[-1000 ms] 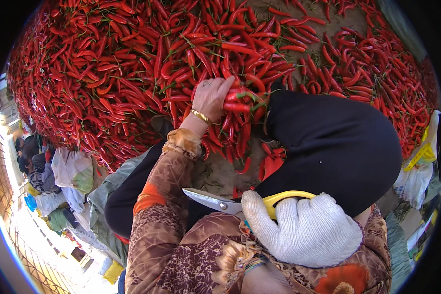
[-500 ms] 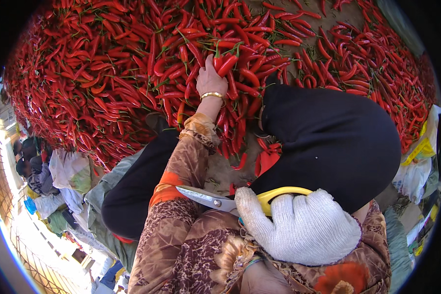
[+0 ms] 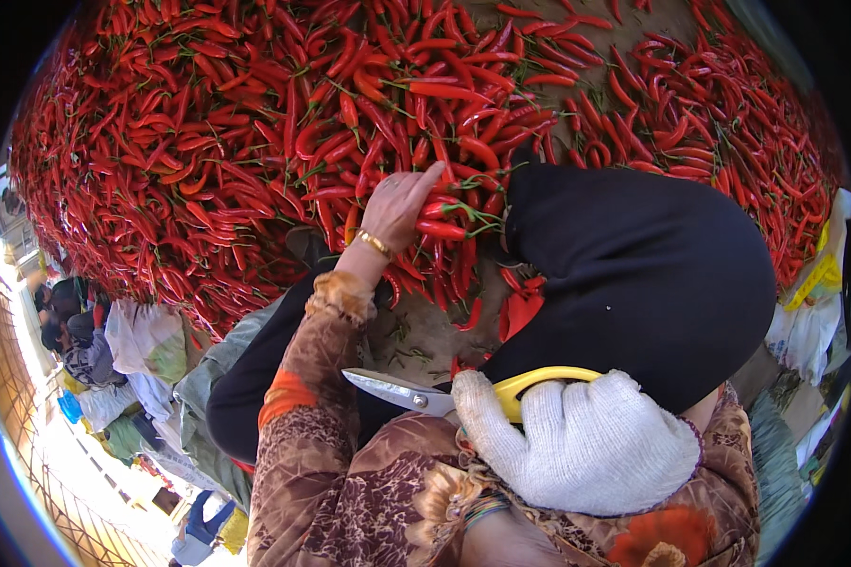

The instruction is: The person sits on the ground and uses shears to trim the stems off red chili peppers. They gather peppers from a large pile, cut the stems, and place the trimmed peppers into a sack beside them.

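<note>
My left hand, bare with a gold bracelet at the wrist, is closed around a few red chili peppers. Their green stems point to the right, over the near edge of a big chili heap. In a white knitted glove, my right hand grips yellow-handled scissors above my lap. The blades point left and look closed together. Part of the handle is hidden by the gloved fingers.
My knees in black trousers rise on both sides. A second chili pile lies at the far right. Cut stems are scattered on the ground between my legs. White sacks and a person are at the left.
My left hand has come back toward me from deeper in the heap, turning so the peppers' stems point right instead of away. The gloved hand and scissors have barely moved.
</note>
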